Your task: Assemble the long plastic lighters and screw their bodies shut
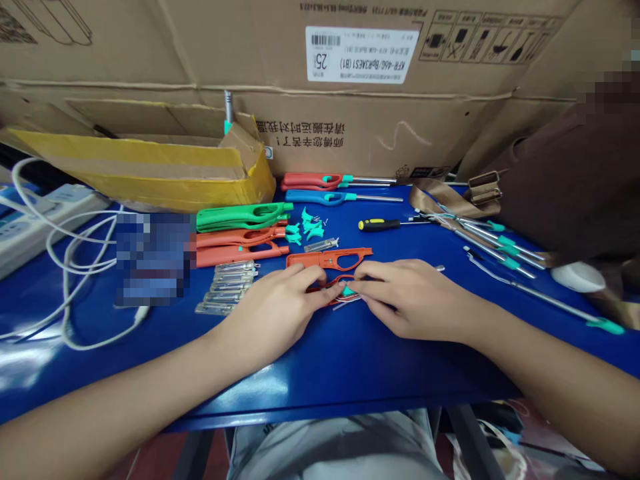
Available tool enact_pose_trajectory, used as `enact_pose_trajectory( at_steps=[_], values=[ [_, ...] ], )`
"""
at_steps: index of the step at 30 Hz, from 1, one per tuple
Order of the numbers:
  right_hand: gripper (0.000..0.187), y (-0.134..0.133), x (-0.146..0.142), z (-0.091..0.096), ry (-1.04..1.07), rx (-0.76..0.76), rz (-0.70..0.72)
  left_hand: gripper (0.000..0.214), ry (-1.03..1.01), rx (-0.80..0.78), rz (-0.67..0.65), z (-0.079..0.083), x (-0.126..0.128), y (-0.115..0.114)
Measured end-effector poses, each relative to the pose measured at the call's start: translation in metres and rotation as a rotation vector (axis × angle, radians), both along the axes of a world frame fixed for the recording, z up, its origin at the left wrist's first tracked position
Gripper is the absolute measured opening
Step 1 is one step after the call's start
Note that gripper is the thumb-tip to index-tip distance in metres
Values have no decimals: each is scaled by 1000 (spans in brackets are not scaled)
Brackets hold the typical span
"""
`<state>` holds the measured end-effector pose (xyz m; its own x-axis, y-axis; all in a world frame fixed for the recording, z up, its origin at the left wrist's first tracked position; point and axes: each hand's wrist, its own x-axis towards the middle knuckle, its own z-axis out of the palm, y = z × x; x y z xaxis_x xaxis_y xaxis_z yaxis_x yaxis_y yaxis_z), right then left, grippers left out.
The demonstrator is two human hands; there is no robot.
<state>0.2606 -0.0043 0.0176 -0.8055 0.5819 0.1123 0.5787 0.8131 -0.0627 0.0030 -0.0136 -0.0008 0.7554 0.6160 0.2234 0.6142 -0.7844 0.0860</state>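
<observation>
My left hand (283,307) is closed on an orange-red lighter shell half (327,301), largely hidden by my fingers. A small teal trigger (348,290) shows inside that shell, and the fingertips of my right hand (415,297) pinch at it. Thin metal or wire pieces stick out beneath my fingers. Just behind lies another orange shell half (320,259) with its hollow side up. A clear fuel tank (321,245) rests beyond it, and several more clear tanks (227,287) lie in a row beside my left wrist.
Green shells (240,217) and orange shells (240,253) are stacked at left. Loose teal triggers (314,227) lie behind. Further back are red lighters (320,180), a blue lighter (320,197) and a screwdriver (380,225). Metal lighter tubes (493,247) lie right; a white cable (65,267) coils left.
</observation>
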Motion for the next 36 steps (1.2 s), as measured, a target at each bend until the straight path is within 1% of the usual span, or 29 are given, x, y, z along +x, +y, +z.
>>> enact_pose_trajectory(
  at_steps=[3,7,14,17,19,23,24,26,28,33,36],
  values=[
    [20,1,3,2,61,-33,-22,40,45,9,0,4,0,-4],
    [14,4,4,1,6,-49,24,39,29,-25,-10,6,-1,-5],
    [20,8,2,-9,21,53,97,36,10,-25,-22,3,-1,-4],
    [20,5,-2,-10,-17,109,139,35,-1,-44,-28,2,-1,-3],
    [20,3,-8,-10,-41,71,125,35,-9,-56,-32,2,-1,-2],
    [22,-1,-15,-9,13,-142,-26,34,-16,-56,-37,4,0,-2],
    [23,-1,-15,-9,10,-158,-29,33,-9,-51,-39,4,0,-2],
    [27,-2,-14,-9,-23,-131,19,33,8,-38,-42,4,0,-2],
    [29,-2,-11,-11,-24,-116,36,34,14,-27,-42,4,-1,-2],
    [23,-4,-12,-12,82,-225,-49,34,-1,-24,-51,3,-1,-1],
    [22,-4,-13,-9,77,-234,-40,35,11,-29,-43,3,-1,-1]
  ],
)
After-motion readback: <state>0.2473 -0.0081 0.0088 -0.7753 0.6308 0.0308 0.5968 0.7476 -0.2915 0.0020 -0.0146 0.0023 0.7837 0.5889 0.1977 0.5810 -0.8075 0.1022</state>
